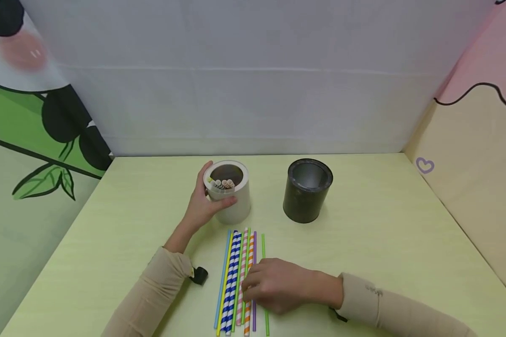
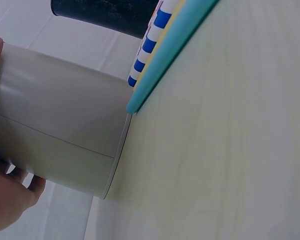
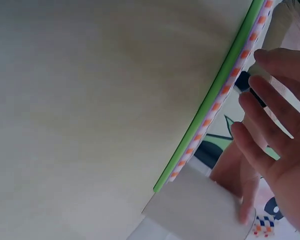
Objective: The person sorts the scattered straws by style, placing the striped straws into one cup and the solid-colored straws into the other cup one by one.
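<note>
Beige sleeves [image 1: 152,290]: reaching in from the near edge, one per side, pushed up off both wrists.
Right hand [image 1: 274,285]: hovering over or resting on the near straws, cannot tell which; fingers parted and loosely bent in the right wrist view.
Lone green straw [image 1: 267,323]: lying just right of the row, passing beneath the right hand.
Row of straws [image 1: 232,271]: laid side by side on the table, pointing away; from the left light blue, yellow, two blue-striped, then green, pink-striped, green, orange-striped and purple.
Pale yellow table [image 1: 383,234]: stretching under everything to the back wall.
Left hand [image 1: 202,201]: wrapped round the white canister [image 1: 236,208], thumb across its front, fingers along its far left side.
Straws inside [image 1: 223,184]: leaning together within the white canister, ends near the rim.
Black canister [image 1: 304,201]: standing open-topped to the right, well apart from the white canister.
Back wall [image 1: 253,103]: hung with creased greyish sheeting.
</note>
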The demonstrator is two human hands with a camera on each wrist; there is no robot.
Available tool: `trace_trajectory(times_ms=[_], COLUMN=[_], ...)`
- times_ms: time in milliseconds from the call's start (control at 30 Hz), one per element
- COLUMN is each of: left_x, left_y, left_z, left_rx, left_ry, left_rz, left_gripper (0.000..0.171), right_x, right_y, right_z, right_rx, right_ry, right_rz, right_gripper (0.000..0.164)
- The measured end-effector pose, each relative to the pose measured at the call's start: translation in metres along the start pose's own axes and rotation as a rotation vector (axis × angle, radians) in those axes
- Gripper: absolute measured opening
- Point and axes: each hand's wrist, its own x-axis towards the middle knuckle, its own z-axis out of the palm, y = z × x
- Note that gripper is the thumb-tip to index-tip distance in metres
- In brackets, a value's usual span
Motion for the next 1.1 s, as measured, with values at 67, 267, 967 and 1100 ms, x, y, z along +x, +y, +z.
trace_trajectory(times_ms=[67, 267, 967, 1100], left_x=[-0.002, -0.01, -0.01, -0.011], left_y=[0.008, 0.028, 0.025, 0.025], left_z=[0.0, 0.0, 0.001, 0.001], left_rx=[0.0, -0.002, -0.013, -0.014], left_ry=[-0.004, -0.01, -0.012, -0.012], left_rz=[-0.005, 0.009, 0.001, 0.003], left_gripper=[0.108, 0.105, 0.104, 0.104], right_x=[0.002, 0.005, 0.012, 0.011], right_y=[-0.003, -0.008, -0.013, -0.012], right_z=[0.0, 0.002, 0.004, 0.004], right_rx=[-0.008, -0.028, -0.095, -0.082], right_ry=[-0.03, -0.092, -0.171, -0.159], right_rz=[-0.018, -0.039, -0.039, -0.046], right_gripper=[0.019, 0.018, 0.018, 0.017])
